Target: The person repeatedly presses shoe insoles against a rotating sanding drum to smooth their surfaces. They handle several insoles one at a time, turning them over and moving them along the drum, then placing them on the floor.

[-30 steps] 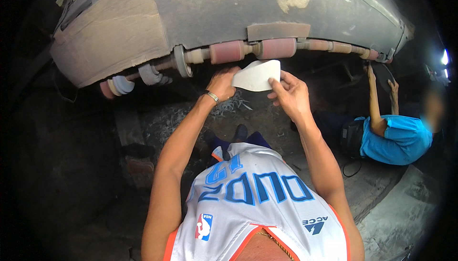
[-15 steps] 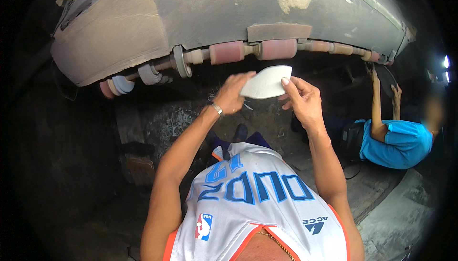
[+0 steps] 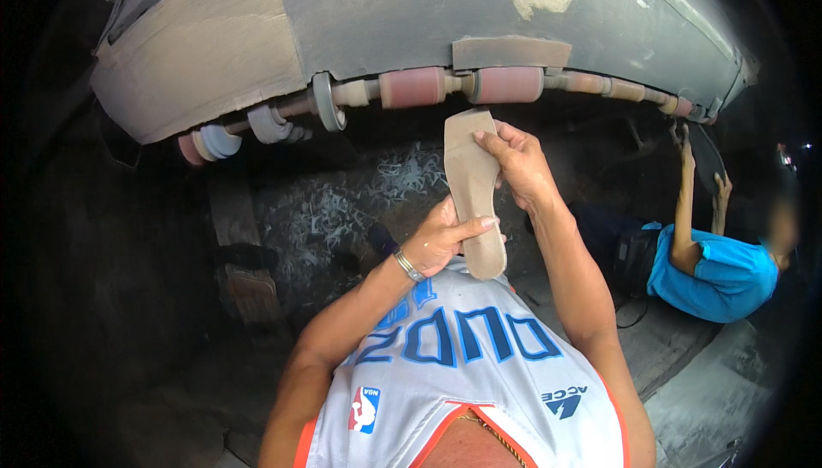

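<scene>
A tan shoe sole (image 3: 471,178) with a squared toe end is held upright in front of my chest, its broad flat face turned toward me. My left hand (image 3: 443,237) grips its narrow heel end, thumb across the face. Near the toe end my right hand (image 3: 521,162) pinches the right edge, thumb on top; the fingers behind are partly hidden. Just beyond the toe runs a machine shaft with red sanding drums (image 3: 511,84), apart from the sole.
A large grey machine housing (image 3: 385,14) arches over the shaft, which also carries a grey wheel (image 3: 328,101). Pale shavings (image 3: 342,211) litter the floor. At right, a person in a blue shirt (image 3: 715,275) holds a dark sole (image 3: 700,160) at the shaft's far end.
The sole has turned from its white side to its tan face and from crosswise to lengthwise. My left hand has moved down toward my chest, to the heel end.
</scene>
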`<state>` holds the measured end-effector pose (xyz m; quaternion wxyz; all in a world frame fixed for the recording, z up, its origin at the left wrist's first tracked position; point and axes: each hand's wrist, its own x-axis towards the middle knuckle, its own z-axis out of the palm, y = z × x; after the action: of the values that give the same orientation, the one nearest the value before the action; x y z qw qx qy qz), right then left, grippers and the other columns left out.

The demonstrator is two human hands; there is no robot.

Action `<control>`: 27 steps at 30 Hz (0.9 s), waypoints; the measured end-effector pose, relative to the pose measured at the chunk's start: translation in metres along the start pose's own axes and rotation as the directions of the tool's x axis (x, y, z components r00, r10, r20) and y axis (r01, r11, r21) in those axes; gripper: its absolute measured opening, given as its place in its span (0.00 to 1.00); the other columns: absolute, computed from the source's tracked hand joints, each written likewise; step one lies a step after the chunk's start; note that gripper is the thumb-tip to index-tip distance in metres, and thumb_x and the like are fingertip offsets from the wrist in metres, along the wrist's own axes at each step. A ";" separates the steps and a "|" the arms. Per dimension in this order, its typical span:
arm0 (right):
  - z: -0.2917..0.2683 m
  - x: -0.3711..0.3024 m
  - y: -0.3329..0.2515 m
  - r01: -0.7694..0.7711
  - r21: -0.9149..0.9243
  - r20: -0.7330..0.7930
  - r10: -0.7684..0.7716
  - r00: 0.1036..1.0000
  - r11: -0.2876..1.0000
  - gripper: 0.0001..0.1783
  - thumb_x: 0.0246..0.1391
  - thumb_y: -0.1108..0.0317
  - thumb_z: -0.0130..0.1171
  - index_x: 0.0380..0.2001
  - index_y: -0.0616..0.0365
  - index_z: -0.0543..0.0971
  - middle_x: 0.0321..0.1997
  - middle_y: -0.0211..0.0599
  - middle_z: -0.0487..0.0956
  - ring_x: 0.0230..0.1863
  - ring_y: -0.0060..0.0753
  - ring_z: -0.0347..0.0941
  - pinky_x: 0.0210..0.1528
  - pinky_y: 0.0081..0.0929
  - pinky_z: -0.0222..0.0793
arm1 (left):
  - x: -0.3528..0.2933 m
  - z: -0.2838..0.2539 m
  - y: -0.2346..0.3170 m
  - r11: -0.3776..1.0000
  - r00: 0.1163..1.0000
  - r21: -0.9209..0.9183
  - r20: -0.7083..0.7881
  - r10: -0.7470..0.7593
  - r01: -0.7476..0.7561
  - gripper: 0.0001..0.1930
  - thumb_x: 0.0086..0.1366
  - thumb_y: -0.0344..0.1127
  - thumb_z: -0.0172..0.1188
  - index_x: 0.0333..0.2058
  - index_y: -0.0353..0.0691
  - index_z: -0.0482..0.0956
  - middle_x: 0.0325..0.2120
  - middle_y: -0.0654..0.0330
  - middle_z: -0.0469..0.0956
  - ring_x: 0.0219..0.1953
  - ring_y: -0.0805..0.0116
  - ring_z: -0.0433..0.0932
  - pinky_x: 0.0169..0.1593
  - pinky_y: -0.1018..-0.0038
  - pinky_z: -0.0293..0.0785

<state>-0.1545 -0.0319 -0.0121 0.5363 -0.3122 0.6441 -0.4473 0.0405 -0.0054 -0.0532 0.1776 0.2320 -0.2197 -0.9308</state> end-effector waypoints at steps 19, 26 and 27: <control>0.001 -0.028 -0.021 0.127 -0.020 -0.172 -0.128 0.977 0.992 0.16 0.67 0.61 0.66 0.47 0.64 0.88 0.33 0.33 0.86 0.24 0.17 0.74 0.23 0.18 0.67 | 0.012 -0.052 0.057 0.901 0.983 0.433 0.172 -0.067 -0.015 0.32 0.64 0.33 0.73 0.64 0.37 0.70 0.46 0.58 0.83 0.50 0.68 0.83 0.60 0.67 0.77; -0.001 -0.019 -0.020 0.055 -0.044 -0.105 -0.059 0.993 0.998 0.17 0.66 0.58 0.68 0.47 0.62 0.87 0.34 0.33 0.87 0.27 0.19 0.78 0.24 0.19 0.69 | 0.014 -0.063 0.050 0.868 0.986 0.496 0.131 -0.107 0.028 0.33 0.63 0.32 0.74 0.64 0.37 0.70 0.46 0.59 0.82 0.49 0.69 0.83 0.58 0.68 0.79; 0.001 -0.013 -0.019 0.039 -0.066 -0.103 -0.046 0.994 0.997 0.18 0.66 0.57 0.68 0.46 0.62 0.87 0.34 0.33 0.87 0.27 0.19 0.78 0.23 0.19 0.69 | 0.012 -0.064 0.046 0.877 0.988 0.479 0.124 -0.093 0.023 0.33 0.63 0.32 0.75 0.64 0.37 0.70 0.46 0.59 0.82 0.49 0.68 0.83 0.58 0.68 0.79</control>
<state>-0.1518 -0.0282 0.0108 0.4819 -0.3189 0.6786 -0.4535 0.0738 -0.0702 -0.0852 0.0708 0.2076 -0.4468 -0.8673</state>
